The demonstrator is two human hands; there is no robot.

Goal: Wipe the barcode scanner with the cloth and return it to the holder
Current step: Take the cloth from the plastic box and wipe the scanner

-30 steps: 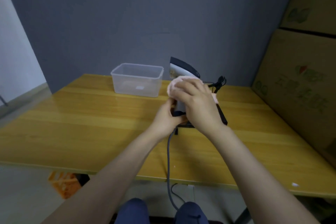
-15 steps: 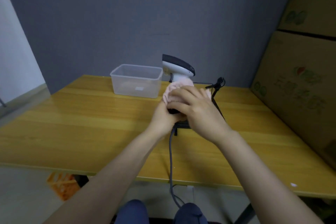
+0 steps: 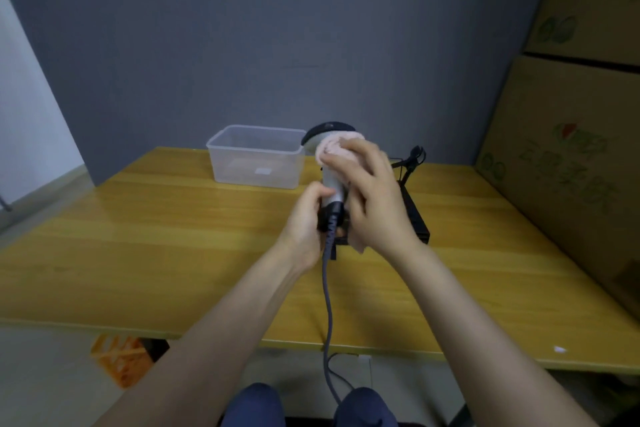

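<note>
The fingers (image 3: 349, 152) of the right hand (image 3: 372, 199) are curled around a pink cloth (image 3: 332, 148) and press it on the head of the barcode scanner (image 3: 333, 196). The fingers of the left hand (image 3: 306, 218) are wrapped around the scanner's handle, low down near where the gray cable (image 3: 327, 305) comes out. The scanner is held up in the air, just above the wooden counter (image 3: 156, 236) and in front of the black holder (image 3: 415, 218).

The cloth looks soft and floppy, so it bends around the round head easily. The scanner looks hard, smooth and light, maybe made of plastic. It could slip, so the handle is likely the best place to hold it, with the whole hand around it. The cable hangs down over the counter edge and may tug a little when the scanner turns.

A clear plastic box (image 3: 256, 156) sits on the counter to the left, near the scanner's head. Big cardboard boxes (image 3: 568, 149) stand on the right.
</note>
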